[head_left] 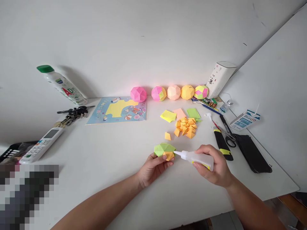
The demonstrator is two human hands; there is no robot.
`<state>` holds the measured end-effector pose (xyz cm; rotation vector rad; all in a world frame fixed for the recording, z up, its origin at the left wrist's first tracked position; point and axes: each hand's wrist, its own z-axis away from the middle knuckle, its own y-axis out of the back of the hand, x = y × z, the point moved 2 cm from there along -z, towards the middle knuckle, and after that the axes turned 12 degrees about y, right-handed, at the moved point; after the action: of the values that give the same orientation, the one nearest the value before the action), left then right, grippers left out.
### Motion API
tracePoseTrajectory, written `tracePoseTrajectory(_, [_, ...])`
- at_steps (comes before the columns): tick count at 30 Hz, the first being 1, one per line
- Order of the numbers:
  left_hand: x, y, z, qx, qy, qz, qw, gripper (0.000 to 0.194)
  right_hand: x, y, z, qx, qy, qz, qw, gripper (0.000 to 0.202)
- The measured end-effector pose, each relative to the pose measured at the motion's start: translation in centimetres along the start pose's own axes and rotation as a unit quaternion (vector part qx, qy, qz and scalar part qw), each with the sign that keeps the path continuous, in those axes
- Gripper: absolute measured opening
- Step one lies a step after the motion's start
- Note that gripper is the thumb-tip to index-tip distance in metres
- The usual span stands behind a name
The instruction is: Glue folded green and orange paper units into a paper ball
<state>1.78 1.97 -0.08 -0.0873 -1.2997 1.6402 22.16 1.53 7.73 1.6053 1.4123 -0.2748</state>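
Note:
My left hand [154, 167] holds a green and orange folded-paper piece [164, 149], its thumb on the orange part. In my right hand [216, 166] is a white glue bottle [198, 158], lying sideways with its nozzle tip at the right edge of the paper piece. Whether the tip touches the paper, I cannot tell. Just beyond the piece lies a single orange folded unit [167, 136]. Behind it to the right is a pile of orange folded units [185, 126], with yellow [168, 116], peach [179, 113] and green paper sheets [193, 113] behind that.
Several paper balls [174, 92] line the wall. On the left are a blue printed sheet [96, 118], a bottle [64, 84], keys [74, 115] and a remote [43, 145]. A cutter [222, 143], scissors [230, 141], black case [253, 153] and white box [220, 80] are on the right.

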Motion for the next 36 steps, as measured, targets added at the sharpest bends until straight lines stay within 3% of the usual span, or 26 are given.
tracePoseTrajectory(5, [-0.1,0.1,0.0,-0.002,-0.001,-0.003,1.000,0.017,-0.1,-0.5,-0.2,-0.033,-0.011,0.015,0.999,0.018])
tracePoseTrajectory(10, [-0.2,0.2,-0.1,-0.001,-0.003,-0.009,1.000,0.018,0.1,-0.7,-0.1,-0.027,-0.030,0.007,0.999,0.024])
tracePoseTrajectory(24, [-0.1,0.0,0.0,0.000,0.006,-0.006,1.000,0.017,-0.2,-1.0,0.1,-0.039,0.002,0.002,0.999,0.021])
tracePoseTrajectory(36, [0.0,0.0,0.0,0.000,0.007,-0.018,1.000,0.019,-0.3,-1.5,0.6,-0.024,-0.107,-0.123,0.986,0.024])
